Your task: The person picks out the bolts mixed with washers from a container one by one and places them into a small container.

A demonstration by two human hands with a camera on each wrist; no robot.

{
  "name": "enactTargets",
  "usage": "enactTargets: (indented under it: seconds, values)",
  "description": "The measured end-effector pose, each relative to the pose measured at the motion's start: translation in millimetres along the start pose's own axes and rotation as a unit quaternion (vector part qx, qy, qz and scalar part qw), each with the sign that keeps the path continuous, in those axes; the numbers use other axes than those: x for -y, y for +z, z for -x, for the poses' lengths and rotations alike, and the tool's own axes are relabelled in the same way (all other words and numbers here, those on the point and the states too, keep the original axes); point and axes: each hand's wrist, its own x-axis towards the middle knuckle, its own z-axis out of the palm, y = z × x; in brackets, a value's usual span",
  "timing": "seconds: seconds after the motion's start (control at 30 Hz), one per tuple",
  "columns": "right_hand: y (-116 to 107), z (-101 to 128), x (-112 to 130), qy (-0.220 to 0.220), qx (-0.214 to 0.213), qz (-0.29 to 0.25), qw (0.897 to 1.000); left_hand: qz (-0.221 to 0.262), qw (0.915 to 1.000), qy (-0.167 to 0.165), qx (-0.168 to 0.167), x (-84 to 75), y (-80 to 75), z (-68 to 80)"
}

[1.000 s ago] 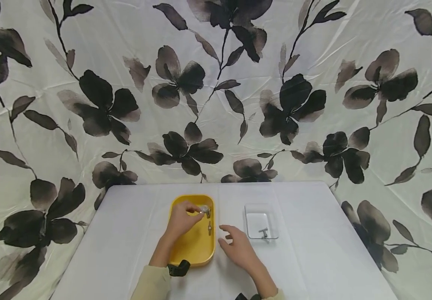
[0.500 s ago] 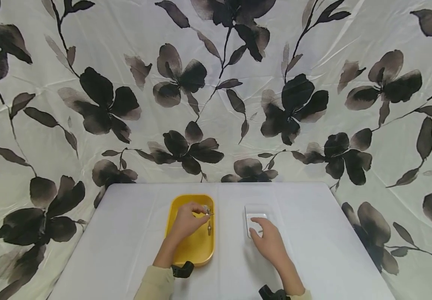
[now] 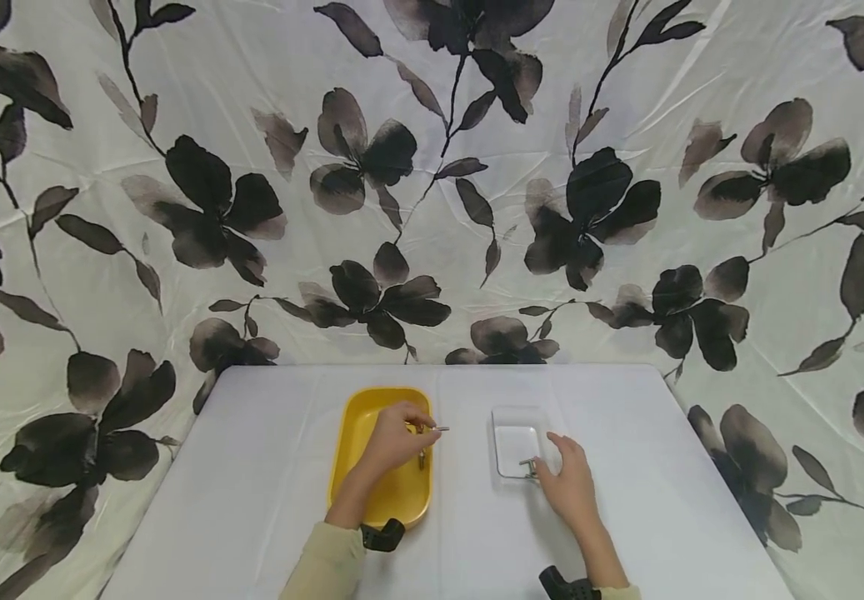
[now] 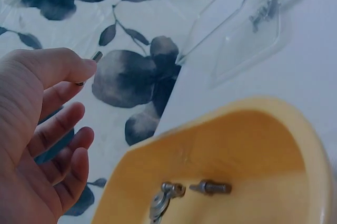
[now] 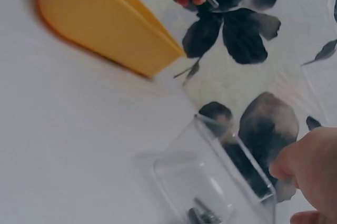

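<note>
My left hand (image 3: pixel 394 437) is raised over the right side of the yellow tray (image 3: pixel 385 504), pinching a small metal pin (image 4: pixel 97 56) between thumb and index finger. One end of the pin sticks out past the fingertips, toward the right. Inside the tray lie a small metal bolt (image 4: pixel 213 187) and a metal piece with a rounded part (image 4: pixel 159 203). My right hand (image 3: pixel 570 483) is at the right side of the clear plastic box (image 3: pixel 512 446), thumb and fingers spread apart and holding nothing. Small metal parts (image 5: pixel 202 214) rest on the box's floor near its front.
Tray and box stand side by side on a white-covered table (image 3: pixel 267 450), with a gap between them. Behind the table hangs a floral cloth (image 3: pixel 432 208). A black camera mount (image 3: pixel 382 535) is strapped to the left wrist, another (image 3: pixel 566 585) to the right.
My left hand has moved right with the pin, from inside the tray toward its right rim. The right hand has travelled right from beside the tray, across the box, to its right side.
</note>
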Motion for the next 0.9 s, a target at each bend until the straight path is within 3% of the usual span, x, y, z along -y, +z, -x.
enactTargets:
  seconds: [0.23, 0.43, 0.67, 0.9]
  values:
    - [5.4, 2.0, -14.5, 0.046, -0.006, -0.022, 0.999, -0.013, 0.9998, -0.006, 0.013, -7.1, 13.6, -8.3]
    - [11.3, 5.9, -22.6, 0.07, 0.005, -0.064, 0.996, 0.022, 0.9995, 0.001, 0.023, -10.7, 27.0, -14.2]
    - [15.4, 11.9, -27.6, 0.072, -0.005, -0.103, 0.992, 0.031, 0.9988, -0.002, 0.038, -8.9, 42.5, -17.2]
    - [17.0, 6.0, -23.3, 0.066, -0.02, -0.121, 0.99, 0.022, 0.999, 0.012, 0.036, -3.2, 57.9, -30.6]
